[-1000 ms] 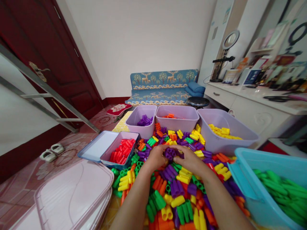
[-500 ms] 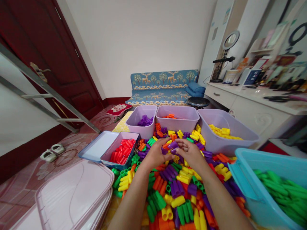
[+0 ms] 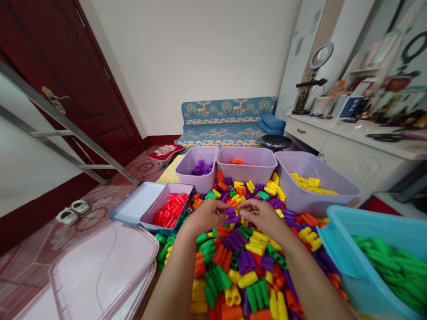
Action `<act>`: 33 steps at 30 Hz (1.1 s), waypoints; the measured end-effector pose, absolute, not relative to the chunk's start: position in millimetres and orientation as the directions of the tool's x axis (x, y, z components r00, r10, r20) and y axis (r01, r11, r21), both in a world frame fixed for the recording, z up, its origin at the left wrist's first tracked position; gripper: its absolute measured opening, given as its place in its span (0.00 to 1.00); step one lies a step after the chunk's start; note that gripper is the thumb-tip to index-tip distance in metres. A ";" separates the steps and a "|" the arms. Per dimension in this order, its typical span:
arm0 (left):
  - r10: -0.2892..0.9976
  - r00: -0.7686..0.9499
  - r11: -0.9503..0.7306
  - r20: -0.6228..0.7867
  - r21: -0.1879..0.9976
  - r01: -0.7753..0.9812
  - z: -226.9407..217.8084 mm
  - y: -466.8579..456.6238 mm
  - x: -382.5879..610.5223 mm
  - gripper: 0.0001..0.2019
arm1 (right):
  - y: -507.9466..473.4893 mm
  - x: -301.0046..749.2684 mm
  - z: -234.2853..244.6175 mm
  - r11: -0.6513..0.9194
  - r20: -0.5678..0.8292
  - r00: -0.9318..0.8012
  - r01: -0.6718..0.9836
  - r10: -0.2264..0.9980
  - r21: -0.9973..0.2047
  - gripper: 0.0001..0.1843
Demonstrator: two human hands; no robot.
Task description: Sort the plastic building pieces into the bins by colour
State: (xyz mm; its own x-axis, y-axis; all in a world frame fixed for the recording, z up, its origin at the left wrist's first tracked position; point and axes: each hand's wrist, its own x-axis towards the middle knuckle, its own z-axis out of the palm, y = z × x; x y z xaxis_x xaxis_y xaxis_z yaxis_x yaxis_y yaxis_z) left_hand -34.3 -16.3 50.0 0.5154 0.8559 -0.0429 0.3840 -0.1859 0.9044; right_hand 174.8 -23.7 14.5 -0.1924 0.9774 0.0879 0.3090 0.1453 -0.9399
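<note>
1. The left hand (image 3: pixel 204 216) is over the far middle of the pile (image 3: pixel 243 266). Its fingers are curled tight round a small cluster of purple blocks (image 3: pixel 231 215), with the thumb on the upper side.
2. The right hand (image 3: pixel 263 216) faces the left hand. Its fingertips are drawn together and pinch the right end of the same cluster.
3. The purple blocks are held between the two hands, just above the pile. They are in front of the far row of bins and inside none of them.
4. The pile is made of loose tube-shaped blocks in purple, yellow, green, orange and red. It runs from the far bins to the bottom edge of the view. Both forearms reach out over it.
5. Three lilac bins stand side by side in the far row.
   - The left bin (image 3: pixel 196 182) holds purple pieces.
   - The middle bin (image 3: pixel 247 174) holds a few orange pieces.
   - The right bin (image 3: pixel 300 202), the largest, holds yellow pieces.
6. A small box (image 3: pixel 151 208) of red pieces is at the pile's left edge, just beside the left hand. It sits in a shallow blue tray (image 3: pixel 131 206).
7. A blue bin (image 3: pixel 340 249) on the right, touching the pile, holds green pieces.
8. Pink lids (image 3: pixel 100 266) lie stacked at the bottom left, next to the left forearm.
</note>
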 end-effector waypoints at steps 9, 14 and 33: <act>0.955 -0.244 -0.224 0.170 0.950 -0.217 46.4 8.3 -35.4 0.32 | -22.8 171.9 4.8 0.165 0.083 -0.246 0.338 0.966 -0.926 0.16; 0.970 -0.102 -0.230 0.220 0.969 -0.095 37.2 10.4 -33.1 0.31 | -18.5 179.6 7.1 0.191 0.128 -0.172 0.426 0.977 -0.885 0.15; 0.918 0.395 -0.316 0.048 0.689 0.652 1.5 0.2 -14.4 0.35 | -20.6 189.5 -14.2 0.281 0.073 -0.297 0.755 0.952 -0.593 0.38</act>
